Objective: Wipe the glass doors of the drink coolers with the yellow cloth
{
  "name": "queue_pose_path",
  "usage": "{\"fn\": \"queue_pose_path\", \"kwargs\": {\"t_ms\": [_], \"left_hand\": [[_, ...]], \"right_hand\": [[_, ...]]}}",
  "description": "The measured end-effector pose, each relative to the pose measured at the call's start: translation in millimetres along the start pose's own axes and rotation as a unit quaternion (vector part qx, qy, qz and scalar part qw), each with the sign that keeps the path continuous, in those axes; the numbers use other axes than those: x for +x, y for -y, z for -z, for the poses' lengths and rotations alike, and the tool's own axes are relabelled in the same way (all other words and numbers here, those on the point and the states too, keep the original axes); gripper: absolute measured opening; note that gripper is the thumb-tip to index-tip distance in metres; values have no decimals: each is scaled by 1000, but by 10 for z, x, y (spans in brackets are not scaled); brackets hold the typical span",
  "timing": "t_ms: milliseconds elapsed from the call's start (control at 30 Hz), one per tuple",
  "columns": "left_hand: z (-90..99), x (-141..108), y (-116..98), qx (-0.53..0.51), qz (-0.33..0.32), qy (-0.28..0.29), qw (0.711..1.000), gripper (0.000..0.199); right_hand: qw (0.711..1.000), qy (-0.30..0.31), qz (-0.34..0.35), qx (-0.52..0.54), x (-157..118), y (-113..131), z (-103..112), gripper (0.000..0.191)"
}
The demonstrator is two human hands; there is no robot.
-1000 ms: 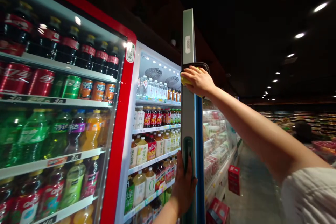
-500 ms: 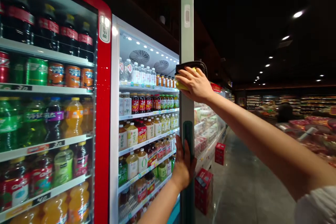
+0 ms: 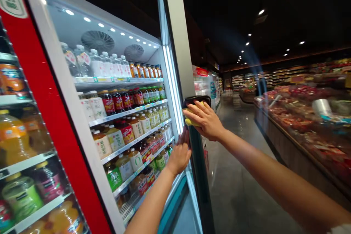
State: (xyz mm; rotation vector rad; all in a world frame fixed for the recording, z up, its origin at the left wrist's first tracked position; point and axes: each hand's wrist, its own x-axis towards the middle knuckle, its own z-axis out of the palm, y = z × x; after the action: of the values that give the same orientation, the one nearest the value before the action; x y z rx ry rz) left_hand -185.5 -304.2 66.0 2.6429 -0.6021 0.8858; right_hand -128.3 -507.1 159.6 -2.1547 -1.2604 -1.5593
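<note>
A fridge door [image 3: 182,55] stands ajar, its edge towards me. My right hand [image 3: 204,119] presses a yellow-and-black cleaning pad [image 3: 199,100] against that door edge, fingers bent over the pad's yellow side. Lower and to the left, my left hand [image 3: 178,157] rests on the inner side of the door, its fingers stretched upward and the palm partly hidden. Behind the door, the lit fridge holds rows of bottled drinks [image 3: 137,128] on white shelves.
On the left is a red-framed drinks fridge [image 3: 52,106] with orange and dark bottles. A display counter [image 3: 301,128] piled with packaged goods runs along the right. Between them lies a grey, shiny aisle floor [image 3: 233,175]. Further shelves line the back.
My view has turned right and come closer to the lit fridge, and the door looks tilted. My right hand with the pad has slid down the door edge, nearer my left hand.
</note>
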Motion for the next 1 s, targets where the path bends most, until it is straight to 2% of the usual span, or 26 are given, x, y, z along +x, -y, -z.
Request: {"fn": "queue_pose_path", "kwargs": {"t_ms": [133,233,333,433,567,633,733,900,1000], "left_hand": [[-48,120,123,-16,-81,4,997,75],[-108,185,245,-51,-143,-21,988,78],[-134,230,348,-60,-188,-15,980,76],[-166,272,386,-70,-206,-15,976,74],[-265,315,360,-89,-203,-58,973,71],[-314,338,344,-99,-206,-76,971,70],[-353,385,315,-116,-218,-81,966,68],[-407,469,184,-131,-223,-72,963,68],[-506,510,42,-134,-221,-84,962,74]], "right_hand": [[998,35,-53,2,-465,179,-141,55],[994,61,-95,5,-822,406,-296,55],[988,74,-134,-1,-1153,684,-467,53],[980,86,-178,-20,-1523,1028,-664,51],[965,111,-232,-42,-2125,1539,-989,56],[959,103,-261,-46,-2328,1703,-1132,62],[952,62,-297,-26,-2276,1684,-1189,70],[950,-14,-311,28,-1603,1195,-915,86],[943,-32,-330,40,-1528,1097,-877,89]]}}
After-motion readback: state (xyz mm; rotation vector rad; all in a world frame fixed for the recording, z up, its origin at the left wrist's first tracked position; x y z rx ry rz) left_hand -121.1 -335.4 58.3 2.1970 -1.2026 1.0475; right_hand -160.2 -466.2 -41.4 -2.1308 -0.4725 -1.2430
